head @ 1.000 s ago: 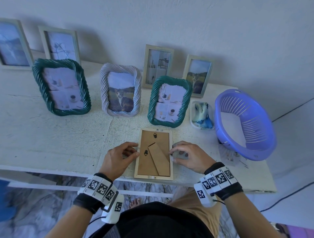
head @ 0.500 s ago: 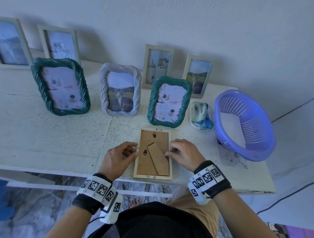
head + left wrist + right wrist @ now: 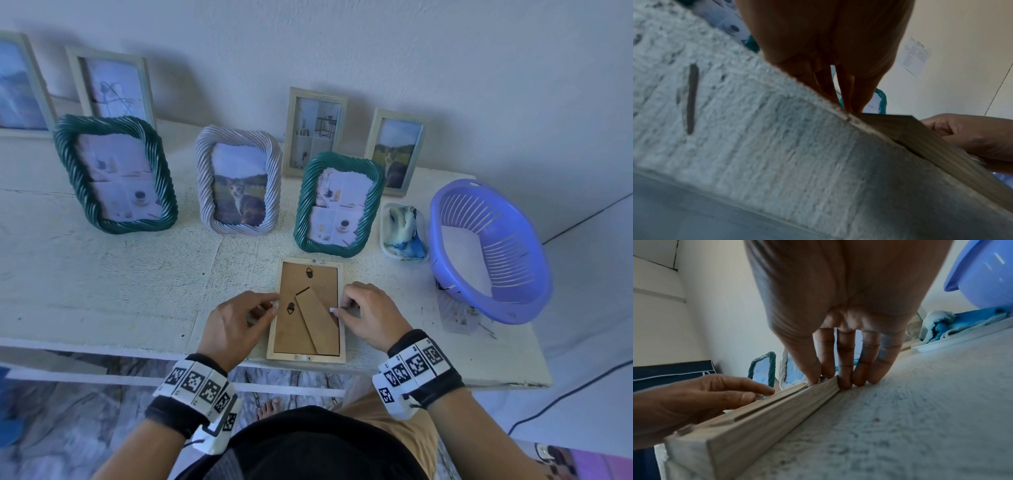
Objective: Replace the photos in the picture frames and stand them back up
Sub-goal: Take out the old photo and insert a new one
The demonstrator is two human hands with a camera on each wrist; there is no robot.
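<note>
A pale wooden picture frame (image 3: 306, 357) lies face down at the table's front edge, its brown backing board (image 3: 294, 334) up and the stand flap (image 3: 317, 322) flat on it. My left hand (image 3: 270, 307) is at the frame's left rail, thumb and forefinger pinching there. My right hand (image 3: 337, 309) pinches the right rail. In the right wrist view the right hand (image 3: 830, 381) has its thumb on a small metal tab inside the frame's rail (image 3: 766, 417), the other fingers outside; the left hand (image 3: 758, 395) pinches the far rail. The left wrist view shows the frame's corner (image 3: 931, 142).
Behind the frame stand a green rope frame (image 3: 337, 204), a white rope frame (image 3: 238, 180) and another green one (image 3: 114, 174); plain frames (image 3: 317, 132) lean at the wall. A purple basket (image 3: 488, 250) and a tray with a blue cloth (image 3: 404, 228) sit at the right.
My right hand slid left from the table onto the frame's right rail and now pinches it. The left hand stayed at the left rail, its fingers shifting slightly.
</note>
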